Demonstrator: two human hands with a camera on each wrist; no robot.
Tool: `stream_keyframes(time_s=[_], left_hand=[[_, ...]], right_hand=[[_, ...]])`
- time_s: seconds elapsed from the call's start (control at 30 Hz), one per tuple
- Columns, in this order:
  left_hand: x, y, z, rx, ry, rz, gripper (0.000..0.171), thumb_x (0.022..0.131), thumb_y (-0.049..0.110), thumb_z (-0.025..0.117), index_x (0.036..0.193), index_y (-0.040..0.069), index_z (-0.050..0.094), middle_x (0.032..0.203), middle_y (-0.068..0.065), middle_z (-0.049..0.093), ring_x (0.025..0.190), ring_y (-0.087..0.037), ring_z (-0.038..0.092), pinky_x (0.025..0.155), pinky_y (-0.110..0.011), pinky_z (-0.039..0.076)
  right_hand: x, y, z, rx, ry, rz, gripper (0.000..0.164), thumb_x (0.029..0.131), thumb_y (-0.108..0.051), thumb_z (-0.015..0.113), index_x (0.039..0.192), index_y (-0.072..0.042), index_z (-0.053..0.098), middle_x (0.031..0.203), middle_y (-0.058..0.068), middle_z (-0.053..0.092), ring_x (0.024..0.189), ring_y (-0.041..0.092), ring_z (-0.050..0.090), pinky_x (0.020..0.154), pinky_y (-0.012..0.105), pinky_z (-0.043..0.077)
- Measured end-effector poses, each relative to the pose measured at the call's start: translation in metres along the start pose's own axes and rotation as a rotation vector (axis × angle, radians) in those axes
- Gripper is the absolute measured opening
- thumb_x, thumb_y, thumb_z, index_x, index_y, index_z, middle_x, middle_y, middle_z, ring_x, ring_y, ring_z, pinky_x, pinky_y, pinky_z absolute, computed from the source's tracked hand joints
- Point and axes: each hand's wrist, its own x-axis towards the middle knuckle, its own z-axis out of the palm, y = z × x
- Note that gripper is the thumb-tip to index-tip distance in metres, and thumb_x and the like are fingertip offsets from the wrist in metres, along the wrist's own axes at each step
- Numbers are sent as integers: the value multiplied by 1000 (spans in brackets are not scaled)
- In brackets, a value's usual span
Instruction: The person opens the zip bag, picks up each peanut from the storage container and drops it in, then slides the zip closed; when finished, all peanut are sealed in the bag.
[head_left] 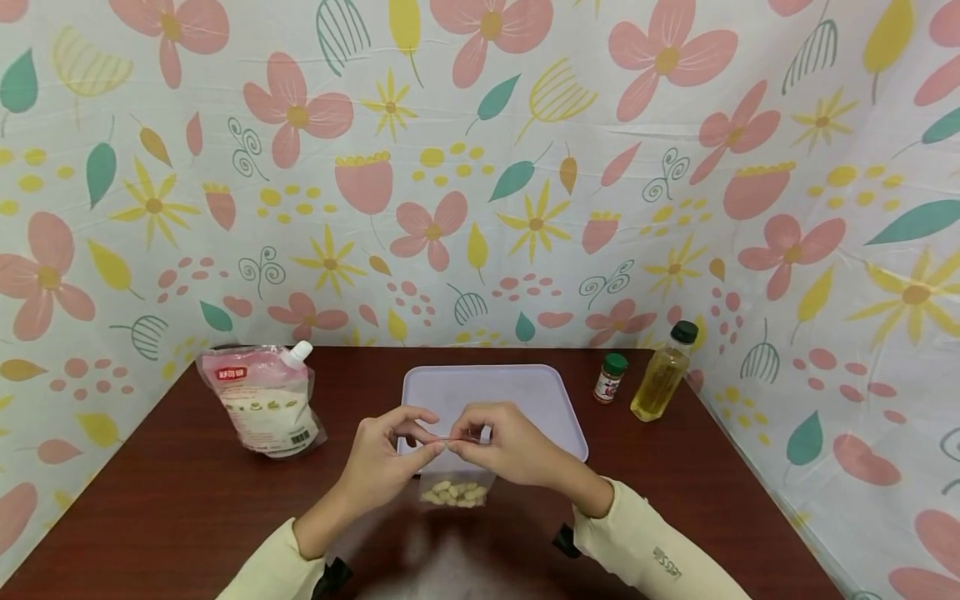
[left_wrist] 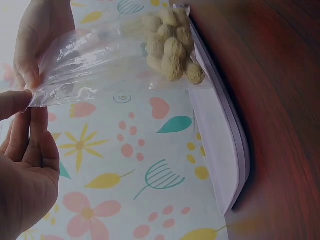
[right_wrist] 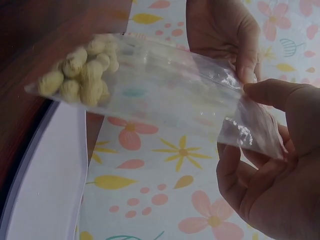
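A clear plastic bag (head_left: 459,477) hangs from both hands, with several peanuts in their shells (head_left: 456,493) gathered at its bottom. My left hand (head_left: 384,457) pinches the bag's top edge between thumb and finger. Close beside it, my right hand (head_left: 512,444) pinches the same edge, thumb and fingers bent. In the left wrist view the see-through bag (left_wrist: 85,65) stretches from the fingertips to the peanuts (left_wrist: 172,47). From the right wrist, the bag (right_wrist: 170,95) shows a creased top near the thumbs. Whether its mouth is parted I cannot tell.
Behind the hands lies a pale purple tray (head_left: 487,383) on the dark red-brown table (head_left: 150,492). A spouted pouch (head_left: 262,404) stands at the left. A green-capped spice jar (head_left: 610,379) and an oil bottle (head_left: 662,377) stand at the right. Flowered cloth (head_left: 450,200) surrounds the table.
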Motion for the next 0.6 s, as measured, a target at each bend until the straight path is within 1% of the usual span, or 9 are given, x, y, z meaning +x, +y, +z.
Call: stream_keyframes(time_s=[0.07, 0.17, 0.27, 0.37, 0.4, 0.53, 0.6], left_hand=[[0, 0, -1, -6, 6, -5, 27, 72, -14, 79, 92, 0, 68, 66, -7, 70, 45, 7, 28, 41, -19, 29], [-1, 0, -2, -12, 14, -9, 28, 71, -14, 79, 92, 0, 67, 65, -8, 70, 45, 7, 28, 39, -18, 26], [0, 1, -3, -25, 14, -12, 28, 71, -15, 78, 92, 0, 67, 65, -9, 70, 43, 6, 30, 37, -18, 26], [0, 2, -4, -37, 6, -18, 28, 71, -16, 78, 93, -1, 67, 65, -9, 70, 43, 7, 31, 37, -18, 26], [0, 2, -4, -41, 4, -18, 28, 72, -16, 78, 93, -1, 67, 66, -10, 70, 43, 7, 32, 37, -18, 26], [-1, 2, -5, -43, 1, -22, 28, 72, -16, 77, 94, -1, 67, 66, -10, 70, 43, 7, 33, 36, -19, 27], [-1, 2, -6, -39, -1, -24, 28, 72, -16, 77, 94, -1, 67, 66, -10, 70, 44, 7, 34, 37, -21, 28]], right_hand=[[-1, 0, -2, 3, 12, 6, 7, 91, -9, 71, 85, -14, 71, 79, -9, 62, 72, 6, 56, 61, 28, 48], [-1, -2, -4, 2, 23, 5, 9, 90, -8, 72, 84, -15, 71, 78, -7, 63, 71, 6, 56, 60, 25, 47], [0, -10, -6, -9, 26, 7, 10, 87, 0, 71, 82, -9, 71, 75, -1, 64, 69, 8, 55, 59, 22, 45], [-1, -10, -6, -21, 16, 12, 9, 88, 1, 70, 83, -6, 70, 76, 1, 64, 70, 8, 55, 60, 22, 45], [-1, -11, -6, -29, 10, 15, 8, 88, 0, 70, 83, -6, 69, 76, 1, 64, 71, 8, 55, 61, 22, 46], [-2, -5, -6, -66, -10, 10, 8, 93, -11, 69, 86, -13, 68, 80, -6, 62, 76, 6, 57, 68, 26, 50], [-3, -4, -6, -89, -13, 3, 8, 94, -14, 68, 86, -15, 66, 81, -8, 61, 79, 6, 57, 72, 28, 50]])
